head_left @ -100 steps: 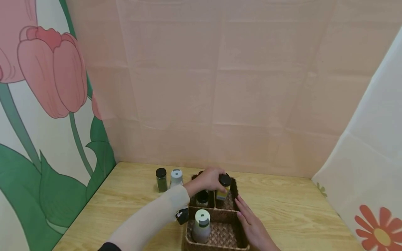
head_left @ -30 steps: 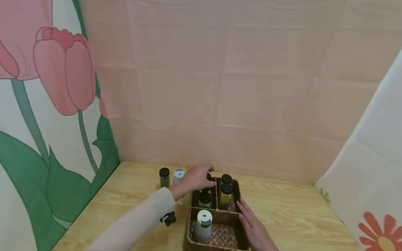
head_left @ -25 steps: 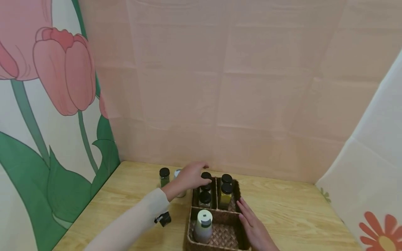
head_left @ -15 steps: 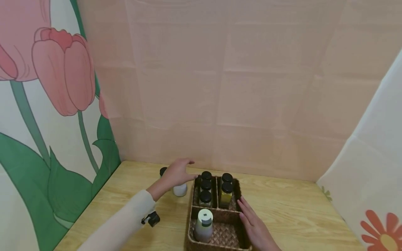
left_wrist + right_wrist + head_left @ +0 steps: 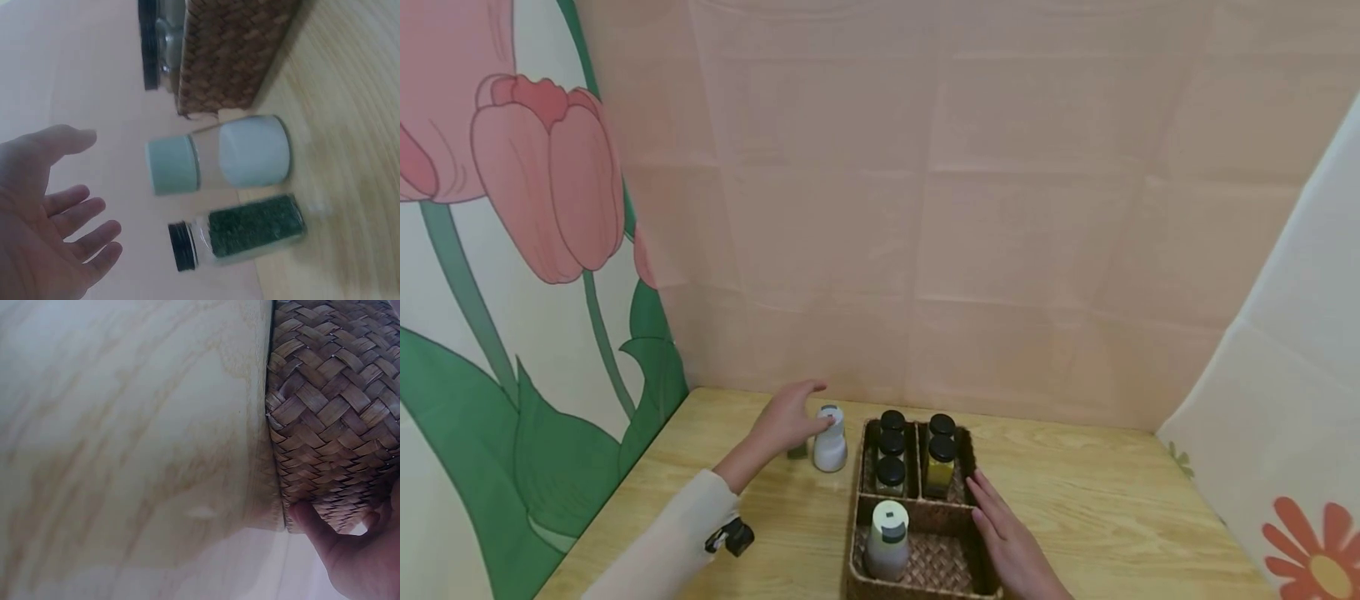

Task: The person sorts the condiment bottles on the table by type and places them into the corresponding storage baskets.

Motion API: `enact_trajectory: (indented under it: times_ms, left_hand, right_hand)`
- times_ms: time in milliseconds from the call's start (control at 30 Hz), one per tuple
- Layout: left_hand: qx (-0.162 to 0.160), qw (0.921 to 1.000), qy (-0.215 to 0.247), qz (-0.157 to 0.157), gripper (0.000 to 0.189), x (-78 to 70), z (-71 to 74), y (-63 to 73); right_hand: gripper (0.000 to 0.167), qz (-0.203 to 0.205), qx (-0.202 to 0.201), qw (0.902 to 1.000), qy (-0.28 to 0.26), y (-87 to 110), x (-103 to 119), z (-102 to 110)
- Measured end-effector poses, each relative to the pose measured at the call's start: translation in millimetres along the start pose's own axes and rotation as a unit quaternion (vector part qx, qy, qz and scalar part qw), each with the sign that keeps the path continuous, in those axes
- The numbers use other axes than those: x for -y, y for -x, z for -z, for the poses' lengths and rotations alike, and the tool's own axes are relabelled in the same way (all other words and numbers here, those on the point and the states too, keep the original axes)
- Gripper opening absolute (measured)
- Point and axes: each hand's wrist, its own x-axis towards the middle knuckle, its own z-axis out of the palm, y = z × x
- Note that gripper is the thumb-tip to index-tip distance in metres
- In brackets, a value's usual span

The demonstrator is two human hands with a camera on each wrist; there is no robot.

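Observation:
My left hand (image 5: 786, 421), fingers spread and holding nothing, is at the lid of a white-filled shaker bottle (image 5: 830, 450) on the table. The left wrist view shows the bottle's pale green lid (image 5: 172, 165) and, beside it, a black-capped spice jar (image 5: 256, 228) of dried green flakes, mostly behind the hand in the head view. My right hand (image 5: 1011, 533) rests with extended fingers against the right side of a woven basket (image 5: 337, 419). Three black-lidded jars (image 5: 891, 443) stand in its rear left compartment. Two more, the nearer a yellow-filled jar (image 5: 940, 471), stand in the rear right one.
Another shaker bottle (image 5: 887, 550) stands at the left of the basket's wide front compartment. The wooden table (image 5: 1090, 500) meets a pinkish cloth backdrop (image 5: 1022, 250) behind, with a tulip-print panel (image 5: 542, 333) on the left and a flower-print cloth (image 5: 1285, 417) on the right.
My left hand held a yellow jar over the rear right compartment earlier; that jar now stands there. The hand has since moved left, off the basket, to the shaker bottle. My right hand stays put.

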Motion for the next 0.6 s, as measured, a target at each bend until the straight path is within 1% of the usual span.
enact_trajectory:
  times_ms: [300, 433, 600]
  left_hand:
    - [-0.020, 0.9996, 0.008, 0.017, 0.060, 26.0, 3.1, 5.5]
    - [-0.031, 0.9994, 0.008, 0.016, 0.060, 36.9, 4.7, 10.2]
    - [-0.034, 0.9987, 0.025, 0.029, 0.061, 47.9, 4.5, 13.5]
  right_hand:
    - [0.051, -0.004, 0.005, 1.0000, -0.001, -0.8, -0.3, 0.1]
    - [0.054, -0.002, 0.006, 1.0000, 0.003, -0.2, -0.3, 0.9]
    - [0.059, -0.002, 0.009, 0.9999, 0.004, 0.2, -0.1, 1.9]
